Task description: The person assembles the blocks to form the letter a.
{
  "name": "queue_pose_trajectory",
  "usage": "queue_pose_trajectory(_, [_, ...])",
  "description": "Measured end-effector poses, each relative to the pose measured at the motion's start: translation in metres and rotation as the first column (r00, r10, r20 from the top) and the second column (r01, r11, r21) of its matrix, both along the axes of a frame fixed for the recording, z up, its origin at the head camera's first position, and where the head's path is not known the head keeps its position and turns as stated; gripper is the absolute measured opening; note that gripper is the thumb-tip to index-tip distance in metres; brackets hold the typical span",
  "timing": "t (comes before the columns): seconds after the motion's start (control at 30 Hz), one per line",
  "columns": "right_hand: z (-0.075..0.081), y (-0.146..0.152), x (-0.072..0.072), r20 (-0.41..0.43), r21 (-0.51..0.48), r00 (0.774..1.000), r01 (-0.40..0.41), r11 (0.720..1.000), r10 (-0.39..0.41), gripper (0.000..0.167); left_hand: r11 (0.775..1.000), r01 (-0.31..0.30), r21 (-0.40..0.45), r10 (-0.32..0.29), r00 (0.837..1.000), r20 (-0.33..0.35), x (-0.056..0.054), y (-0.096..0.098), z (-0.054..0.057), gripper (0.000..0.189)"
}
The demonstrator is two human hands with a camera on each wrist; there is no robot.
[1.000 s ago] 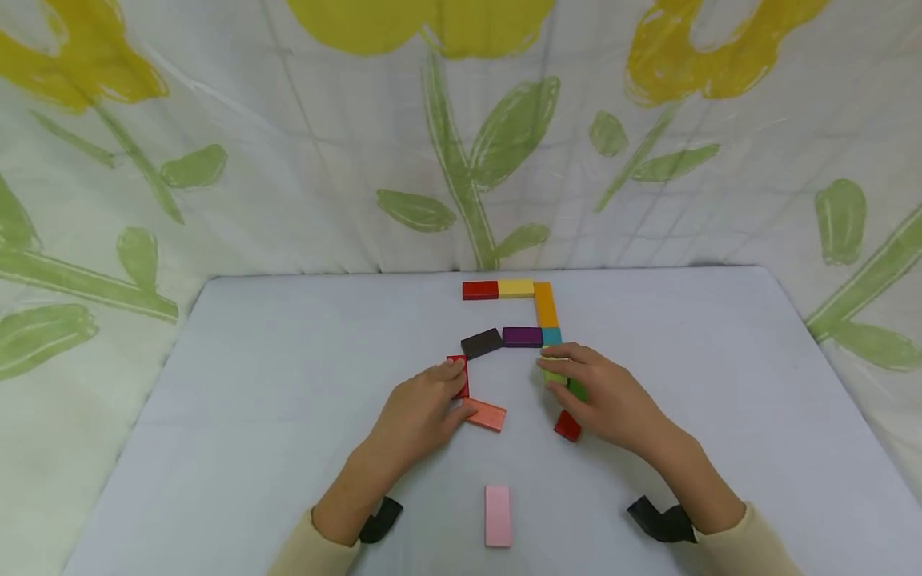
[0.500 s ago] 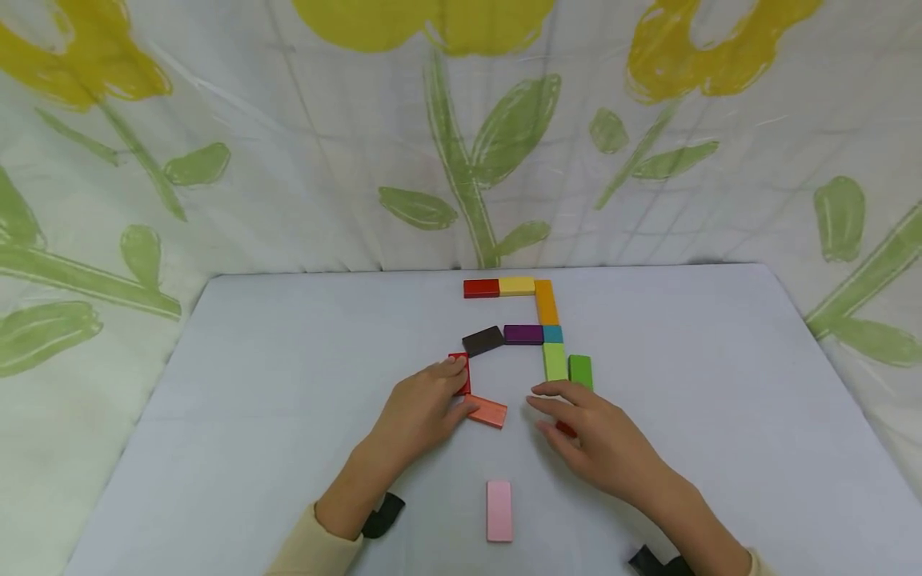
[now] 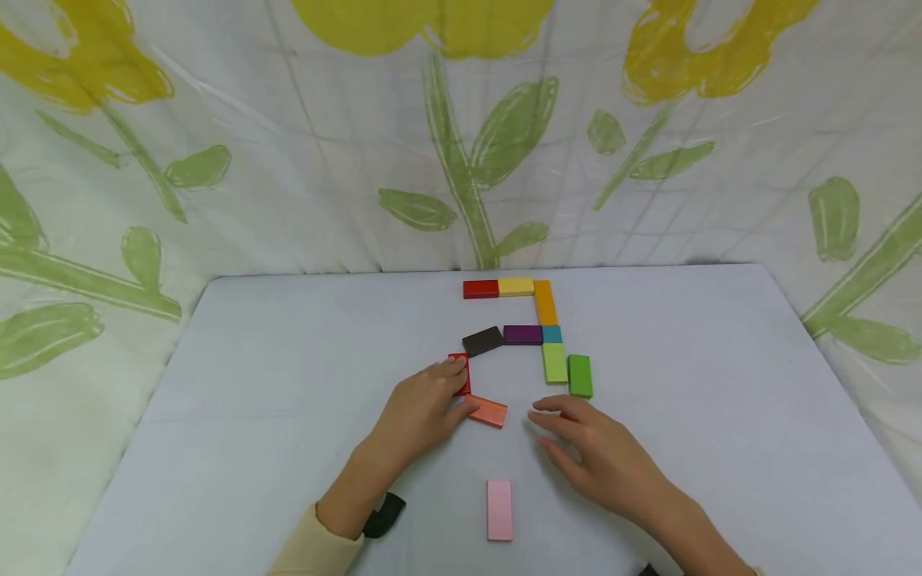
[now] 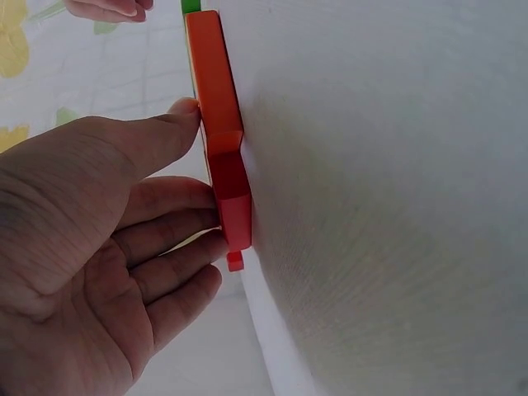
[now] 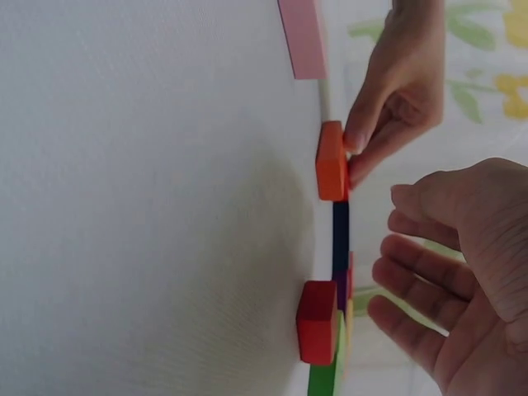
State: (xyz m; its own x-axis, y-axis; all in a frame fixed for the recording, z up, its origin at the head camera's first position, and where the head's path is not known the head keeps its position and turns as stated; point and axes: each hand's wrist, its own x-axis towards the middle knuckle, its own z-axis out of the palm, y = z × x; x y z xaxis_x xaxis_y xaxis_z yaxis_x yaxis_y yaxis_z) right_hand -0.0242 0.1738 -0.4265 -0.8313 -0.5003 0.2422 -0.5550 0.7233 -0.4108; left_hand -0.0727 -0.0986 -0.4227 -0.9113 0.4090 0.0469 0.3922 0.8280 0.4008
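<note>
My left hand (image 3: 421,412) rests with its fingertips on an upright-lying red block (image 3: 463,384) and its thumb at the end of an orange-pink block (image 3: 488,411). In the left wrist view the fingers are extended, touching the red block (image 4: 233,202), with the thumb against the orange one (image 4: 216,82). My right hand (image 3: 601,448) hovers over the table, fingers spread and bent slightly, holding nothing. Below it lies another red block (image 5: 317,322), hidden by the hand in the head view. A green block (image 3: 579,376) lies just beyond the right fingers, beside a lime block (image 3: 555,363).
A chain of blocks runs behind: black (image 3: 483,342), purple (image 3: 523,334), teal (image 3: 551,334), orange-yellow (image 3: 546,302), pale yellow (image 3: 515,286) and red (image 3: 480,289). A pink block (image 3: 499,510) lies near the front. A flower-painted curtain (image 3: 324,160) hangs along the back edge.
My right hand has let go of the lime block and drawn back toward me, uncovering the lime and green blocks and covering the nearby red one. My left hand stays put.
</note>
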Motion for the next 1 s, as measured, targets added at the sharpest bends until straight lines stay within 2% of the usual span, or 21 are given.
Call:
queue_pose_trajectory(0.27, [0.000,-0.004,0.006,0.022,0.033,1.000,0.011,0.999,-0.011,0.039,1.000,-0.001,0.000,0.001,1.000,0.003,0.000,0.000,0.000,0.054])
queue_pose_trajectory(0.5, [-0.004,-0.009,0.013,0.003,0.010,0.999,-0.033,0.999,0.033,0.038,1.000,-0.003,-0.008,0.003,1.000,0.000,0.000,0.000,0.000,0.056])
queue_pose_trajectory(0.7, [-0.001,-0.015,0.019,0.075,0.045,0.997,-0.038,0.998,0.034,0.037,1.000,-0.001,-0.005,0.001,1.000,0.000,0.000,0.000,0.001,0.056])
queue_pose_trajectory(1.0, [-0.001,-0.023,0.027,0.114,0.067,0.992,-0.063,0.996,0.055,0.035,1.000,0.002,-0.019,-0.003,1.000,-0.009,0.000,-0.001,-0.001,0.054])
